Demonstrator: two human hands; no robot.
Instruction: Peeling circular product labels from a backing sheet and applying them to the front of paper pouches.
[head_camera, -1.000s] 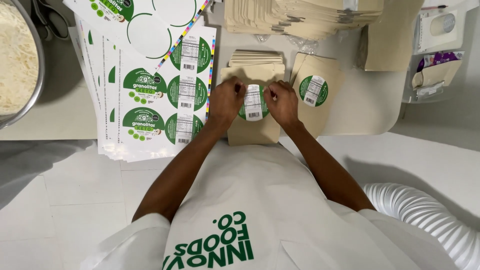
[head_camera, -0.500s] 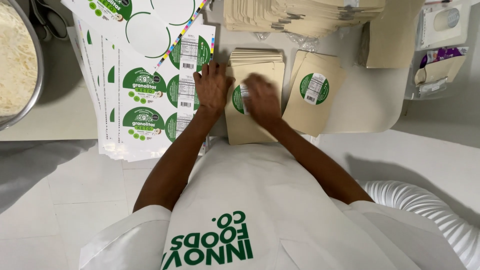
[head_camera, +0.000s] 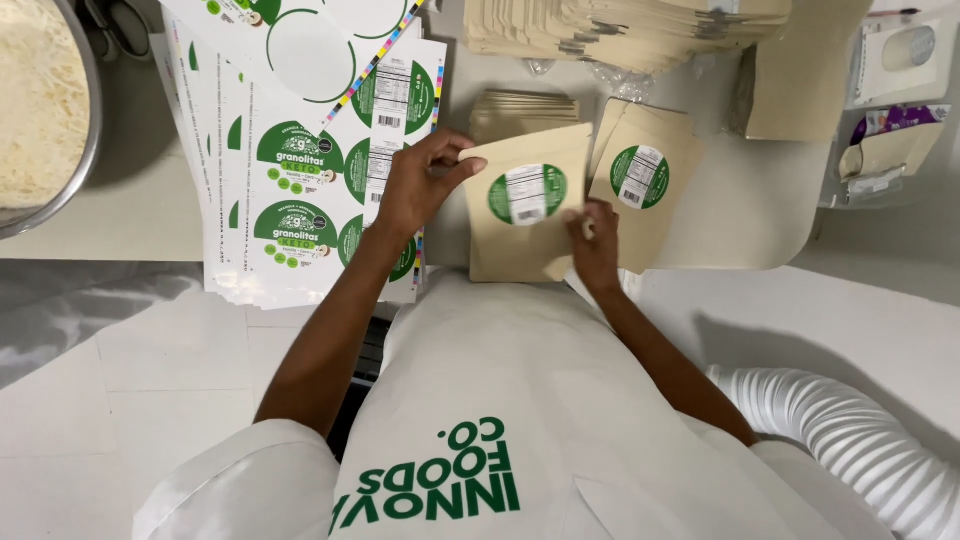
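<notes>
Holding a flat kraft pouch (head_camera: 525, 205) above the desk (head_camera: 745, 215), the left hand (head_camera: 415, 185) pinches its top-left corner, the right hand (head_camera: 597, 245) its lower-right edge; it looks light, thin and bendable.

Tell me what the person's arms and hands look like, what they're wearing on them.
Both hands, the left hand and the right hand, are bare, with no gloves, rings or watch showing. The forearms are bare too. Short white sleeves cover the upper arms, matching a white apron with green lettering.
</notes>
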